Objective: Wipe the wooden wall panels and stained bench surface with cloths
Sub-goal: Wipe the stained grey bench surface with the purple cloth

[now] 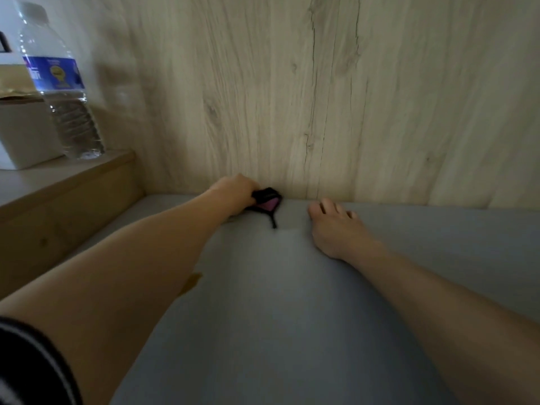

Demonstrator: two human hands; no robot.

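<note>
While the left hand grips a bunched cloth, black with a purple patch, at the foot of the pale wood-grain wall, the right hand rests flat, fingers relaxed, on the grey bench. A bottle stands on the left ledge.

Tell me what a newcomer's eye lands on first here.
Two bare arms reach across the grey bench surface: the left hand grips a black and purple cloth at the foot of the wooden wall panel, and the right hand rests flat nearby. A water bottle stands upper left.
</note>
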